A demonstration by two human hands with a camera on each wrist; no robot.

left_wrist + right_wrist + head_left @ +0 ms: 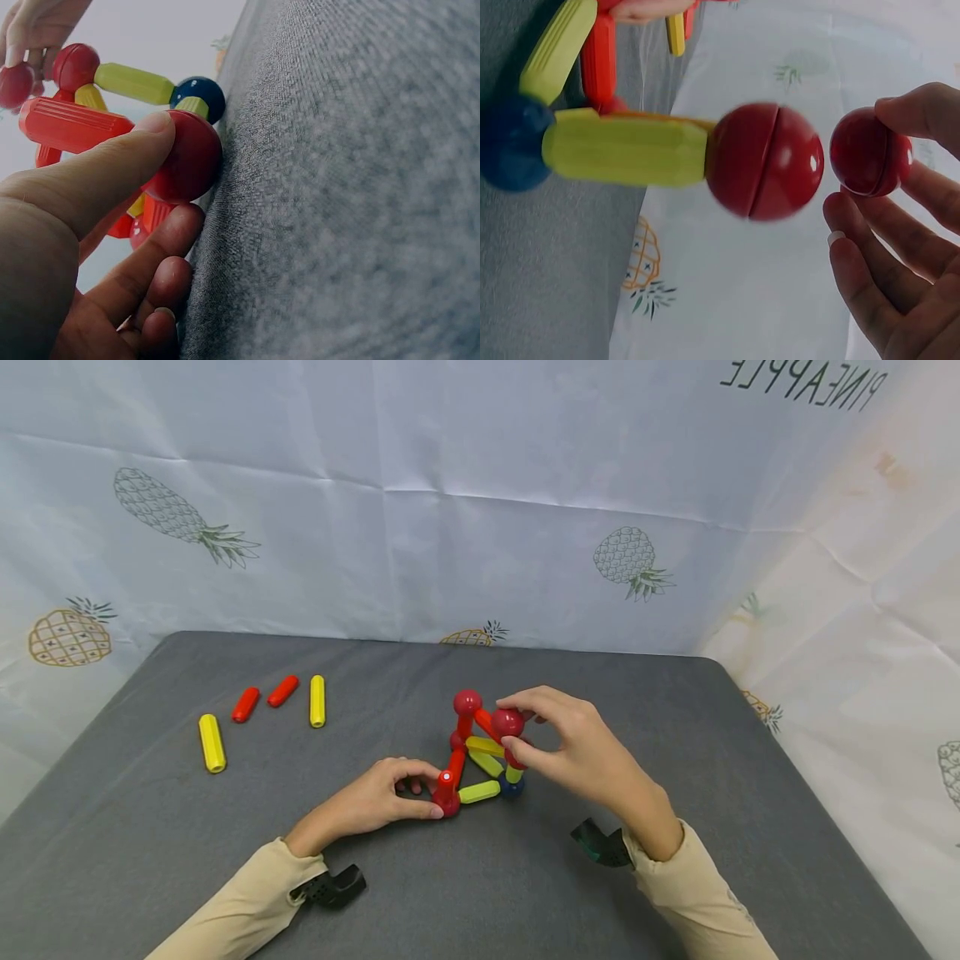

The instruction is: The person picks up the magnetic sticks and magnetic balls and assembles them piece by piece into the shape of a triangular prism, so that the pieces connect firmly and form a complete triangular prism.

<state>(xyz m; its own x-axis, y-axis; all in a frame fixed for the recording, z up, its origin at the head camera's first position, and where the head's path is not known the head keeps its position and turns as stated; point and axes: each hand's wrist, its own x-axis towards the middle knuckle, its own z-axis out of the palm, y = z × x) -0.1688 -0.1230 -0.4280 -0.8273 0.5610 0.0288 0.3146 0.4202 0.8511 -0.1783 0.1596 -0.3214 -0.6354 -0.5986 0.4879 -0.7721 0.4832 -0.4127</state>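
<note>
A frame of magnetic rods and balls stands on the grey table. My left hand point(382, 797) pinches the red ball point(191, 161) at its near left corner, thumb on one side and fingers on the other; a red rod point(75, 126) rises from that ball. My right hand point(581, 743) holds a loose red ball point(866, 154) between thumb and fingers. That ball hovers just above another red ball point(765, 161), which tops an upright yellow-green rod point(626, 150) on a dark blue ball point(512, 786). At the frame's back sits a raised red ball point(467, 702).
Left of the frame lie two red rods point(245, 704) and two yellow rods point(212, 743), spread over the table point(375, 893). A white curtain point(480, 568) printed with pineapples hangs behind the table's far edge. Dark wrist mounts point(330, 887) extend below both cuffs.
</note>
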